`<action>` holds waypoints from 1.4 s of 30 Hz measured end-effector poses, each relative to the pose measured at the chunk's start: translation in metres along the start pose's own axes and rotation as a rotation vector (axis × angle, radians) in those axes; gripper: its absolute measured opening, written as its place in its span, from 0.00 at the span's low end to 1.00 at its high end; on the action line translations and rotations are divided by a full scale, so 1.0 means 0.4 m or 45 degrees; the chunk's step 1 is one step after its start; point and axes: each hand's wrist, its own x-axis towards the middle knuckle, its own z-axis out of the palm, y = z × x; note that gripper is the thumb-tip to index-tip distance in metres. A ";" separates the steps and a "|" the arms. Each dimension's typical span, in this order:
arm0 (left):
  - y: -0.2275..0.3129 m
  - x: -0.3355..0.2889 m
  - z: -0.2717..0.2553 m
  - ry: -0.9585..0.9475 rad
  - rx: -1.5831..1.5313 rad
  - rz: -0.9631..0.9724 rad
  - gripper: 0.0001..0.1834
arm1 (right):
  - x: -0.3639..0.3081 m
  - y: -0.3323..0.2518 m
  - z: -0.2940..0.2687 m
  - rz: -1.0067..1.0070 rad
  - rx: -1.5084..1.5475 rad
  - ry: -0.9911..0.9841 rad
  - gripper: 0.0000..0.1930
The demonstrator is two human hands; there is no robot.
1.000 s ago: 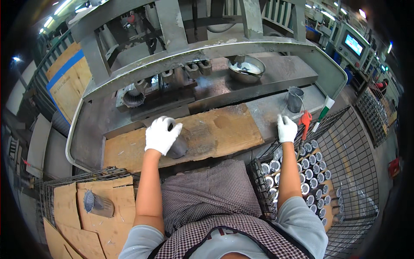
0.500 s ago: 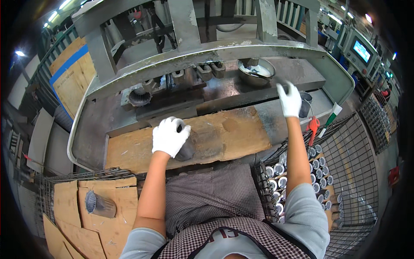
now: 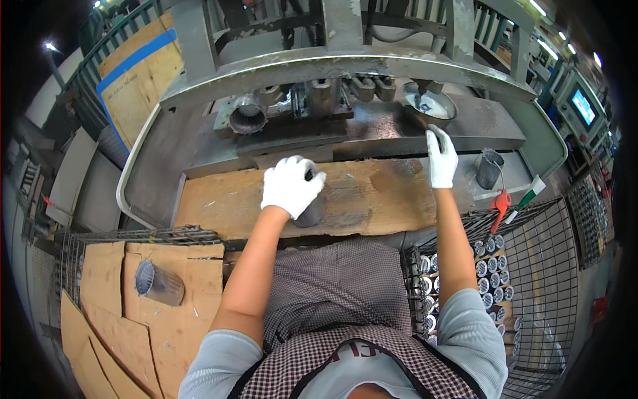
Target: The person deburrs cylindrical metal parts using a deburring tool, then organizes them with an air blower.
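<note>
My left hand (image 3: 292, 187), in a white glove, is closed around the upper part of a dark grey metal cylinder (image 3: 310, 216) on a sheet of brown cardboard (image 3: 372, 196). The glove covers most of the cylinder. My right hand (image 3: 442, 159), also gloved, is raised with its fingers stretched out beside the near rim of a metal bowl (image 3: 448, 118) of white liquid. A thin brown handle (image 3: 417, 120) leans out of the bowl toward my right fingertips; whether they touch it, I cannot tell.
A machine bed with a ribbed, hollow cylinder (image 3: 248, 118) lies ahead. A dark metal cup (image 3: 490, 169), a red-handled tool (image 3: 501, 207) and a green-and-white brush (image 3: 530, 196) are at right. Below them, a wire basket (image 3: 548, 286) holds several cylinders. Another cylinder (image 3: 159, 284) lies on cardboard at left.
My right hand has moved from beside the dark cup to the bowl's near side. My left hand stays on the cylinder. The whole view has shifted slightly.
</note>
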 end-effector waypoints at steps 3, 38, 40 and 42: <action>-0.007 -0.002 0.005 0.050 -0.001 0.015 0.18 | -0.045 -0.099 0.035 -0.050 0.231 -0.071 0.13; -0.102 -0.164 0.000 0.045 -0.511 -0.445 0.22 | 0.281 0.089 -0.020 0.272 -0.920 -0.165 0.20; -0.078 -0.164 0.007 0.121 -0.390 -0.234 0.22 | 0.265 0.142 -0.030 0.263 -0.785 -0.202 0.23; -0.039 -0.151 0.023 0.319 -0.281 0.132 0.23 | 0.229 0.181 -0.043 0.297 -0.720 -0.177 0.32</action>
